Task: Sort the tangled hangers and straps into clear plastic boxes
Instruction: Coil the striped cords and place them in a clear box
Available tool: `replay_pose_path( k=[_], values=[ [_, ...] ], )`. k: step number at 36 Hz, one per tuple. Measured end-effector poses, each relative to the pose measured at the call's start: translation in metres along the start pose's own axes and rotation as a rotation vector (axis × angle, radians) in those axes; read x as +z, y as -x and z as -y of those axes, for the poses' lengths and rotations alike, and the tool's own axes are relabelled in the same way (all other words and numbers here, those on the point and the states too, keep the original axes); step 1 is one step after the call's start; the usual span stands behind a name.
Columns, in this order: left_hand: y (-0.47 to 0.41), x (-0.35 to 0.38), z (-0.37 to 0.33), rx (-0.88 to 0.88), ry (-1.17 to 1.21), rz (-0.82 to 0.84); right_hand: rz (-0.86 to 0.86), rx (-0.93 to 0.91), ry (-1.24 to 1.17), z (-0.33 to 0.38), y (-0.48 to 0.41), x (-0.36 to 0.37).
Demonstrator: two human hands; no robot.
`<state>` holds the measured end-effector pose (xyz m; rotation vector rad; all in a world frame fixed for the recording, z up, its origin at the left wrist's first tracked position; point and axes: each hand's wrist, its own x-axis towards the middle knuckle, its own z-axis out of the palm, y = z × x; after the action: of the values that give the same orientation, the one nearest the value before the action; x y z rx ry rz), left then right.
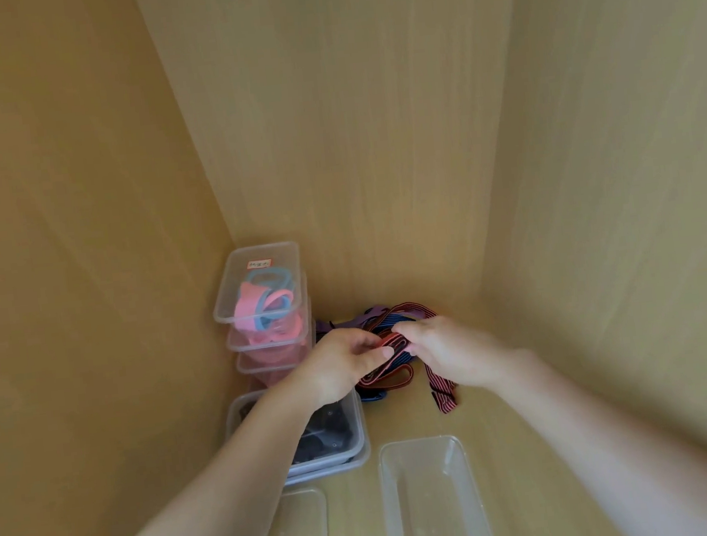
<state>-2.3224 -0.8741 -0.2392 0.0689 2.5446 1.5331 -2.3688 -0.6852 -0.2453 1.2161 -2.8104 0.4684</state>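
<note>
- Landmark: a stack of clear boxes (224, 292) stands in the rear left corner of the cabinet floor (510, 408). The top box holds pink and blue looped items and carries a small label. Stacking them there looks meant to keep finished boxes out of the work area.
- Task item: a red striped strap (386, 370) is held just to the right of the stack's base. It is raised slightly above the tangle of straps (391, 312), which lies against the back wall to the right of the stack.
- Left grip (344, 367): clenched on the red striped strap, with thumb and fingers pinching its near end.
- Right grip (448, 354): fingers curled over the same strap a little further from the stack. Its fingertips are hidden behind the hand.
- Judgement: the two grips sit close together on one strap, probably to fold it or work it free of the blue and purple pieces beneath. A loose striped tail hangs below the right grip.
- A box with dark contents (360, 435) sits directly in front of the stack, partly under the left forearm.
- An empty open box (394, 508) stands in front and to the right of the stack, near the person. It is the likely destination for the strap.
- A flat clear lid (303, 530) with a red-edged label lies furthest in front of the stack.
</note>
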Motion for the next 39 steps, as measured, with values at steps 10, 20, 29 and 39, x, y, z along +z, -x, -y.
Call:
replay_pose_path(
  k=[10, 20, 29, 39],
  values=[
    [0.001, 0.008, -0.006, -0.087, 0.130, 0.039, -0.025, 0.063, 0.165, 0.005, -0.002, -0.008],
    [-0.005, 0.011, -0.006, -0.065, 0.115, -0.072, -0.069, 0.005, 0.073, 0.018, -0.013, -0.012],
    [-0.005, 0.010, -0.005, -0.077, 0.315, -0.242, -0.001, 0.014, -0.099, 0.003, -0.017, 0.022],
    [-0.003, 0.008, -0.007, -0.139, 0.666, -0.302, 0.030, 0.019, -0.147, 0.004, -0.006, 0.024]
  ],
)
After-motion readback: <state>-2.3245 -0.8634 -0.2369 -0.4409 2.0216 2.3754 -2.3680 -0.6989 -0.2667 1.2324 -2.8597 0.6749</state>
